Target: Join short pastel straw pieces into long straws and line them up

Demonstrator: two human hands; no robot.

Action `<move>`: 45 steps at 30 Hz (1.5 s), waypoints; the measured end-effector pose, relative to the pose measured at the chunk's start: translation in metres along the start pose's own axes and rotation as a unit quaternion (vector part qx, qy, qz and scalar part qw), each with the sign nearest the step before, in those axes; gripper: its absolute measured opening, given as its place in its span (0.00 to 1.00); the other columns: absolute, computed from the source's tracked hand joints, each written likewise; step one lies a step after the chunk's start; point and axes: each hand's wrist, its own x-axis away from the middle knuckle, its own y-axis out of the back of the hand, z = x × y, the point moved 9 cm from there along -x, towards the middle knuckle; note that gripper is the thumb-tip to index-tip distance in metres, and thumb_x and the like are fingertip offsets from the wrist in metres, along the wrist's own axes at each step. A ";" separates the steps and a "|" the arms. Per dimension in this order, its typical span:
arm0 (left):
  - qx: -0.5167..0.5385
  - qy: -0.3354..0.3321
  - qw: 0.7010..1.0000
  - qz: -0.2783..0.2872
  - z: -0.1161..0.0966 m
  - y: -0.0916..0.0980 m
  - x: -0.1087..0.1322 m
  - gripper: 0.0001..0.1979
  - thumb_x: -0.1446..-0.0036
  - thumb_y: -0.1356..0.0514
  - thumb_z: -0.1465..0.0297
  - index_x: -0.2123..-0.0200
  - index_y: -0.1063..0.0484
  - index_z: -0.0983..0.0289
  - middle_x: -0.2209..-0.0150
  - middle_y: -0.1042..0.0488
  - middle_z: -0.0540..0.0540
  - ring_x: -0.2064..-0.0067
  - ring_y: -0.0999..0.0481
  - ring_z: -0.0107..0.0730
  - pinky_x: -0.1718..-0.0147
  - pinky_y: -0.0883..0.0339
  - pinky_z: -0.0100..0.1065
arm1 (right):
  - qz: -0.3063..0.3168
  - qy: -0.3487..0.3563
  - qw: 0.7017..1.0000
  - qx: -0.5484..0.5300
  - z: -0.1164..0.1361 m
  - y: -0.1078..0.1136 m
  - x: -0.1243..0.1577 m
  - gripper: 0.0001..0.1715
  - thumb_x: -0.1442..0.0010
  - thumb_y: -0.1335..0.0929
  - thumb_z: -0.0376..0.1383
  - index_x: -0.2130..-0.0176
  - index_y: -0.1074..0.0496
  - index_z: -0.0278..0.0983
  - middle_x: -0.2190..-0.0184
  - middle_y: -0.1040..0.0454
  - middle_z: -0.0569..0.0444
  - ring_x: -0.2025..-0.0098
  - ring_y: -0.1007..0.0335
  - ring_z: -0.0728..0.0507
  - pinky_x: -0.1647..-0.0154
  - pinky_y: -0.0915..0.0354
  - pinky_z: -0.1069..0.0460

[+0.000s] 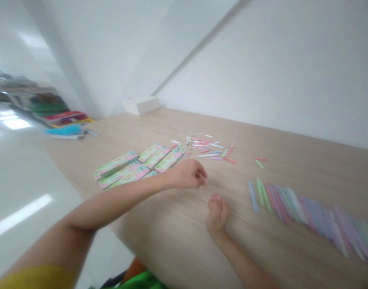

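Note:
Both hands are over the wooden table (178, 228), blurred by motion. My left hand (187, 173) hovers just right of several printed green-and-pink packs (125, 176) marked with a 5. Its fingers are curled in; anything inside them is too smeared to make out. Lower and to the right, my right hand (218, 212) is closed, thumb against the fingers, and what it may hold is hidden. Beyond the hands lies a loose scatter of thin red, white, green and blue sticks (206, 146). To the right, a long row of pastel sticks (310, 214) lies side by side.
A white box (142, 105) stands at the table's far corner against the wall. A bright blue item (65, 130) rests at the left edge. Two stray sticks (259, 163) lie between the scatter and the row. Shelving with goods (36, 98) stands at the far left.

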 end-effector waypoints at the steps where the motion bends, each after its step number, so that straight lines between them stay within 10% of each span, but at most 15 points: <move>1: -0.007 0.019 1.000 -0.024 0.023 0.014 -0.017 0.16 0.45 0.42 0.65 0.57 0.25 0.67 0.67 0.20 0.56 0.66 0.21 0.33 0.66 0.30 0.29 | -0.013 -0.019 0.999 -0.024 -0.003 0.003 -0.003 0.21 0.35 0.45 0.38 0.80 0.45 0.39 0.85 0.47 0.61 0.82 0.48 0.50 0.80 0.50 0.54; 4: -0.148 0.104 0.971 -0.155 0.099 0.059 -0.058 0.18 0.48 0.41 0.69 0.53 0.26 0.64 0.55 0.22 0.56 0.55 0.23 0.36 0.55 0.31 0.32 | -0.060 -0.049 0.994 -0.071 -0.010 0.012 -0.012 0.21 0.36 0.45 0.40 0.80 0.47 0.40 0.84 0.50 0.61 0.82 0.49 0.51 0.81 0.50 0.55; 12: -0.235 0.149 0.955 -0.107 0.196 0.056 -0.114 0.16 0.47 0.46 0.74 0.57 0.23 0.61 0.57 0.22 0.55 0.55 0.24 0.36 0.55 0.32 0.30 | -0.120 -0.014 0.988 0.091 -0.049 0.042 -0.039 0.20 0.35 0.46 0.41 0.76 0.40 0.38 0.83 0.42 0.60 0.80 0.44 0.49 0.78 0.47 0.54; 18: -0.271 0.146 0.948 -0.076 0.215 0.046 -0.154 0.17 0.47 0.45 0.74 0.56 0.22 0.59 0.55 0.22 0.54 0.53 0.25 0.36 0.55 0.34 0.30 | -0.142 0.075 0.944 0.288 -0.065 0.055 -0.062 0.21 0.37 0.46 0.38 0.76 0.37 0.38 0.84 0.37 0.56 0.80 0.43 0.47 0.77 0.50 0.53; 28: -0.290 0.143 0.945 -0.048 0.228 0.057 -0.195 0.15 0.47 0.46 0.71 0.60 0.21 0.59 0.59 0.21 0.54 0.59 0.24 0.35 0.62 0.34 0.27 | -0.136 0.090 0.938 0.306 -0.070 0.052 -0.063 0.20 0.36 0.45 0.36 0.77 0.36 0.37 0.84 0.37 0.57 0.80 0.41 0.47 0.77 0.49 0.53; 45: -0.340 0.099 0.934 -0.047 0.222 0.011 -0.212 0.14 0.45 0.44 0.70 0.59 0.21 0.62 0.59 0.22 0.61 0.51 0.27 0.42 0.53 0.37 0.36 | -0.101 0.123 0.942 0.294 -0.060 0.044 -0.061 0.20 0.36 0.44 0.35 0.78 0.37 0.38 0.84 0.38 0.56 0.80 0.44 0.47 0.76 0.51 0.52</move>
